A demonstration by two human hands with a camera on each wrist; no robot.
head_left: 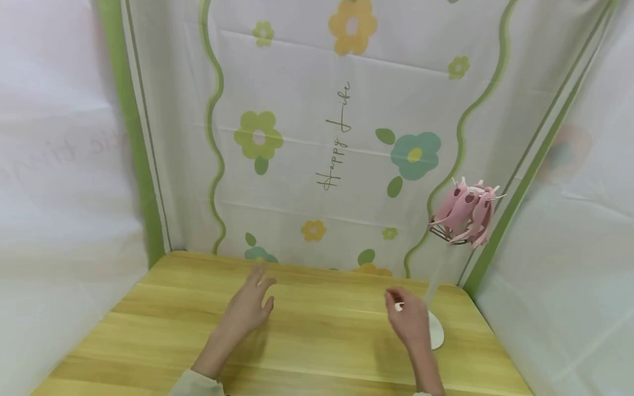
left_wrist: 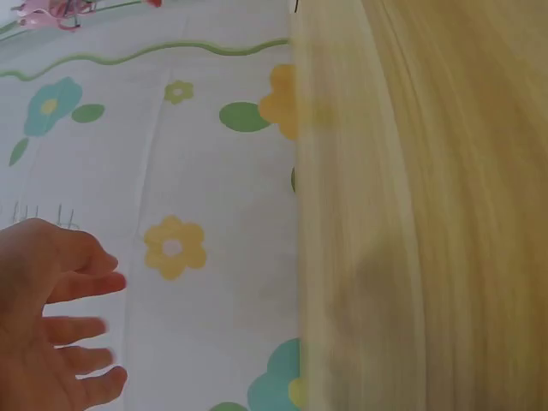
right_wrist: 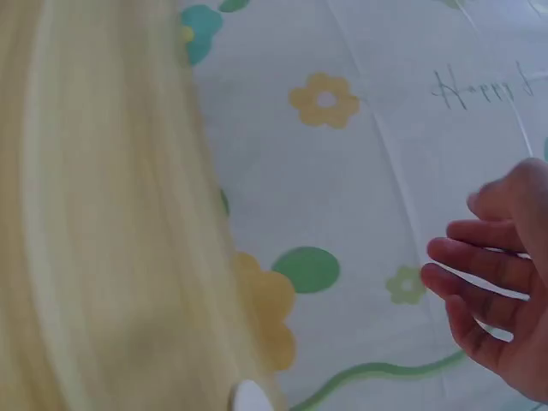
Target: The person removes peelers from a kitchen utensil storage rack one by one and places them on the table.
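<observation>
My left hand [head_left: 246,309] hovers over the left half of the wooden table [head_left: 317,330], fingers spread and nothing in them. In the left wrist view the fingers [left_wrist: 86,330] of that hand are loosely bent around air. My right hand [head_left: 410,319] is in front of a white stand with a slim pole [head_left: 436,275] and a round base [head_left: 437,331], partly hiding the base. The right wrist view shows its fingers [right_wrist: 484,257] loosely curled with nothing between them. Several pink, claw-like pieces [head_left: 463,212] hang around a dark wire frame on top of the stand.
A white curtain [head_left: 297,82] with printed flowers and lettering hangs behind the table's back edge. White cloth walls [head_left: 49,192] with green borders close off the left and right sides. The stand is near the table's back right corner.
</observation>
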